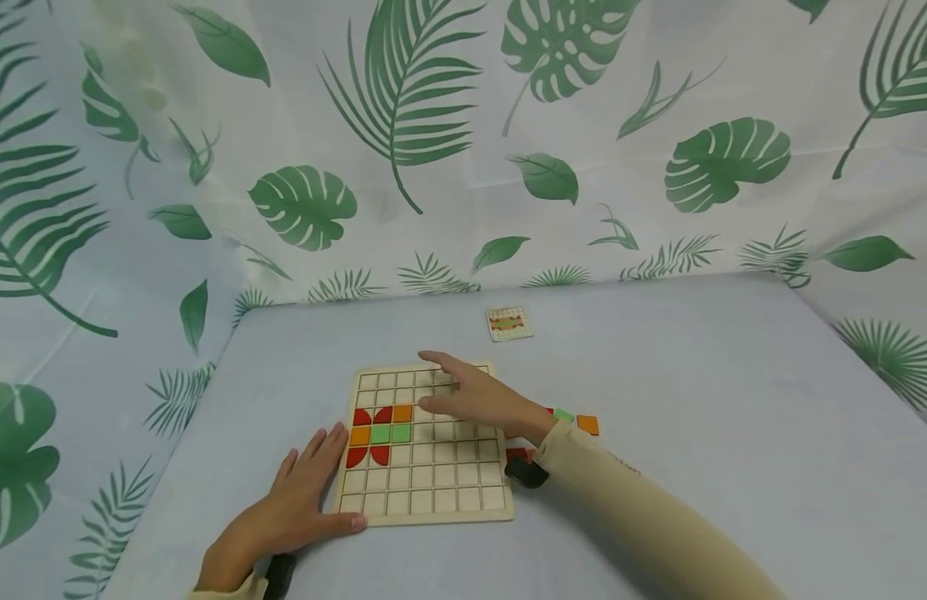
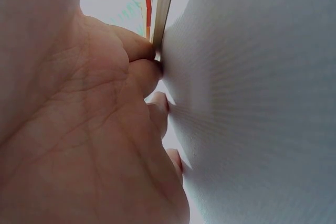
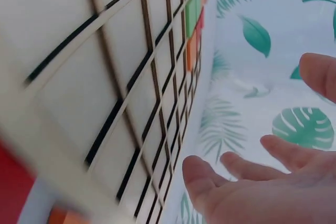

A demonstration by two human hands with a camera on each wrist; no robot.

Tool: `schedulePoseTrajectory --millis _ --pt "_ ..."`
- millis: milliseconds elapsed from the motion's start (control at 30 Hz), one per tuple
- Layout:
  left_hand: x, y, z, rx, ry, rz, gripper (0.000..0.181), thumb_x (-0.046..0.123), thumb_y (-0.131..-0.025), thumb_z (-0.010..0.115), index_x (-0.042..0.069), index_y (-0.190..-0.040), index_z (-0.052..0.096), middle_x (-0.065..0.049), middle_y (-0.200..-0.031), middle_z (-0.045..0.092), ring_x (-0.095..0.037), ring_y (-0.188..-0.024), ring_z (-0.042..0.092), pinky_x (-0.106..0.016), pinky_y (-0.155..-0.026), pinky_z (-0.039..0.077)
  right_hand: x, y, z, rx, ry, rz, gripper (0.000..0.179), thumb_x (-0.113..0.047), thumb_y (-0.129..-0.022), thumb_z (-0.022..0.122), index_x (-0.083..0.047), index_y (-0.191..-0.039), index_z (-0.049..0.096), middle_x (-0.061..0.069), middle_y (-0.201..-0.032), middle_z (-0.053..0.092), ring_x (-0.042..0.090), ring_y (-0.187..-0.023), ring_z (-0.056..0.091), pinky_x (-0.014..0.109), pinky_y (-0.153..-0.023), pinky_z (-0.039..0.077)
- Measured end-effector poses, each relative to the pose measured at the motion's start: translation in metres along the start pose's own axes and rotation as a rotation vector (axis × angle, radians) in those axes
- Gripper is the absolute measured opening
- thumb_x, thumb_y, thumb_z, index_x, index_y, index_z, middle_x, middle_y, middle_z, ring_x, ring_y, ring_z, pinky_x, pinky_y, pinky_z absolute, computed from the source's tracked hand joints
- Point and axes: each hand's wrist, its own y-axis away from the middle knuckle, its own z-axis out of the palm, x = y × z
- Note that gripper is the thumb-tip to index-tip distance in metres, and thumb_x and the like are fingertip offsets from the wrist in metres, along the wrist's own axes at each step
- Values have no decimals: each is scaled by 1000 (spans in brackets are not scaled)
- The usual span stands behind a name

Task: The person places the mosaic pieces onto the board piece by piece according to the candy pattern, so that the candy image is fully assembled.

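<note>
A wooden grid board (image 1: 452, 477) lies flat on the table. On its left side sit red curved-edge pieces (image 1: 379, 455), green square tiles (image 1: 400, 433) and orange square tiles (image 1: 403, 413). My left hand (image 1: 294, 504) rests beside the board with fingers spread, the fingertips and thumb at its left edge; the left wrist view shows the fingers against the board's side (image 2: 165, 3). Above the board's upper middle hovers my right hand (image 1: 482, 400), thumb and fingers apart. Nothing shows between them in the right wrist view, where the hand (image 3: 268, 190) stands off the grid.
Loose tiles lie right of the board, partly hidden by the right forearm: an orange tile (image 1: 588, 425), a green tile (image 1: 563, 414) and red pieces (image 1: 517, 454). A small pattern card (image 1: 509, 323) lies behind the board. A leaf-print cloth (image 1: 433, 208) hangs behind the table.
</note>
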Motion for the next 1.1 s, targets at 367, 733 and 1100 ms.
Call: schedulePoseTrajectory --millis 367,733,1100 --pt "0 -1 1 10 -5 -4 132 59 -77 90 3 -171 17 -21 -177 15 -47 -161 1 -72 -122 -6 9 39 -32 6 2 -28 79 -42 -105 67 -28 -172 27 1 -177 20 40 -160 24 66 -121 31" --pt "1 -3 1 -9 -31 -28 132 60 -78 89 6 -172 14 -18 -178 13 -46 -161 2 -72 -122 -7 23 74 -60 102 29 20 74 -40 -105 70 -30 -169 35 9 -174 29 45 -155 33 66 -119 34" --pt "-1 -2 2 -8 -11 -7 133 62 -78 88 4 -172 14 -21 -177 13 -48 -161 0 -72 -122 -8 38 103 -85 165 73 53 65 -29 -106 68 -14 -165 44 12 -168 41 43 -148 45 64 -117 39"
